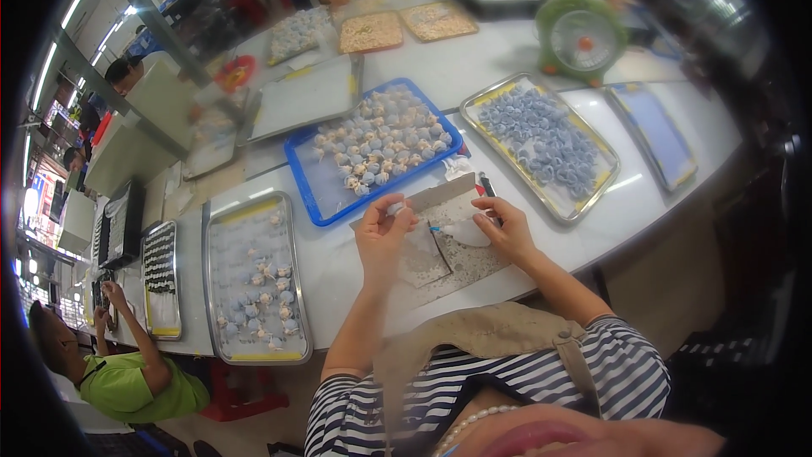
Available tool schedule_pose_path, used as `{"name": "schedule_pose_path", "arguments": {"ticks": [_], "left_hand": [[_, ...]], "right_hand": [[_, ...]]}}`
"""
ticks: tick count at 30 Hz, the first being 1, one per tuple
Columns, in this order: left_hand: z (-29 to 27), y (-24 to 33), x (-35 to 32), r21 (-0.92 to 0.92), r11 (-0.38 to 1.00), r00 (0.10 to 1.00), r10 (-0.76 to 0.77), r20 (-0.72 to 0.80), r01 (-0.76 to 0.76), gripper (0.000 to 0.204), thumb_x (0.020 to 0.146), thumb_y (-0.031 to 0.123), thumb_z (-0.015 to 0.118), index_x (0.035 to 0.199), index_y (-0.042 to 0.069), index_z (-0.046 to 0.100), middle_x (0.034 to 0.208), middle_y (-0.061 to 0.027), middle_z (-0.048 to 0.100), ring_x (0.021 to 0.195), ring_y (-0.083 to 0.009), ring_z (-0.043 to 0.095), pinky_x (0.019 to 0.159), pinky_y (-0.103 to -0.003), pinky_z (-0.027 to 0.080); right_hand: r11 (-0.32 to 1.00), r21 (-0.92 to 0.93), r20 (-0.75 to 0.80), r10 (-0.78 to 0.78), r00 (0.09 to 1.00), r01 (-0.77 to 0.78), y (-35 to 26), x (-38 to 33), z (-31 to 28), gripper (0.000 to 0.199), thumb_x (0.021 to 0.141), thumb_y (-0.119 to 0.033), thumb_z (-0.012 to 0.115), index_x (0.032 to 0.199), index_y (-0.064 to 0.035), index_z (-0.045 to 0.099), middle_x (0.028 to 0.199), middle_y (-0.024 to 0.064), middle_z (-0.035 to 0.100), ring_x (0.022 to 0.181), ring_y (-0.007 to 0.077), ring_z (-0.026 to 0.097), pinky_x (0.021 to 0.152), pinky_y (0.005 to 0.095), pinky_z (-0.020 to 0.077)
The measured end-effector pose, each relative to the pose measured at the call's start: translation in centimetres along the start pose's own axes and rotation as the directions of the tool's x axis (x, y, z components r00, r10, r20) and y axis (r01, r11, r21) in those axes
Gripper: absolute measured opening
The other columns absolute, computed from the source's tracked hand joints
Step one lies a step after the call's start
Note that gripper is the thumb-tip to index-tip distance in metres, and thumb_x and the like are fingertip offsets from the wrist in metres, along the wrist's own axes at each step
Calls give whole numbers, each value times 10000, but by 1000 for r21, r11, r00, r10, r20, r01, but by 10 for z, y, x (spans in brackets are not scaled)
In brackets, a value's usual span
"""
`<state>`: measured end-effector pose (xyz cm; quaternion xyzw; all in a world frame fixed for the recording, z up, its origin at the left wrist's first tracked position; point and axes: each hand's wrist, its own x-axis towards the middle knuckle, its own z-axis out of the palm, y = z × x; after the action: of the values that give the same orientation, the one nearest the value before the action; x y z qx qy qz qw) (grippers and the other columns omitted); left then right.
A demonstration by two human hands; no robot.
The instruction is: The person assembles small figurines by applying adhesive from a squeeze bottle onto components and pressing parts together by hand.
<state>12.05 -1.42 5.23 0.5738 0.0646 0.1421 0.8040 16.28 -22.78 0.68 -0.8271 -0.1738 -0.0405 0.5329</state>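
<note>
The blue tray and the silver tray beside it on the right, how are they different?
The blue tray has a bright blue rim, while the silver tray has a shiny metal-looking one.
The blue tray holds round pieces in blue-grey and cream; the silver tray holds curly pieces, all blue-grey.
Yellow shows along the silver tray's inside edges, but not the blue tray's.
Both have rounded corners and hold many small pieces.

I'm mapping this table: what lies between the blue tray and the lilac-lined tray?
In the head view, a metal tray of grey-blue pieces lies between the blue tray and the lilac-lined tray.
</note>
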Motion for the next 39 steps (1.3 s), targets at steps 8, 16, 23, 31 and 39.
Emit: {"name": "schedule_pose_path", "arguments": {"ticks": [8,16,23,31,39], "left_hand": [[0,-9,-43,79,993,996,-92,-2,92,192,813,41,574,1000,11,543,873,-61,580,696,-106,546,635,-215,454],[-12,-29,-88,287,935,977,-212,-16,207,219,792,55,600,1008,35,568,803,-44,611,661,-97,577,607,-221,474],[-15,-35,-93,425,899,994,-107,-26,108,212,786,75,610,995,45,586,774,-52,612,647,-91,568,596,-227,470],[-22,-38,-98,555,829,997,-80,-2,68,228,775,107,632,996,64,595,722,-48,602,621,-96,547,562,-237,433],[-24,-41,-95,562,826,998,-66,2,54,227,781,134,632,1001,91,597,697,-39,590,615,-103,534,572,-241,427]], "right_hand": [[994,-94,27,-57,998,60,7,-7,-5,236,800,-138,601,1006,-25,577,923,105,606,784,171,576,703,261,451],[993,-111,-92,-56,994,46,9,-1,-16,201,793,-151,594,951,-27,592,905,127,609,841,247,583,739,295,436],[927,-321,-149,-252,956,195,18,1,-26,153,737,-69,602,889,-53,605,928,113,598,888,254,558,728,313,453],[933,-339,-205,-199,958,121,35,-6,-37,188,709,59,531,855,-37,601,977,124,584,927,305,537,800,352,434],[901,-413,-192,-227,955,132,40,3,-38,204,718,57,543,896,-29,594,1038,110,566,837,239,576,679,285,472]]}}
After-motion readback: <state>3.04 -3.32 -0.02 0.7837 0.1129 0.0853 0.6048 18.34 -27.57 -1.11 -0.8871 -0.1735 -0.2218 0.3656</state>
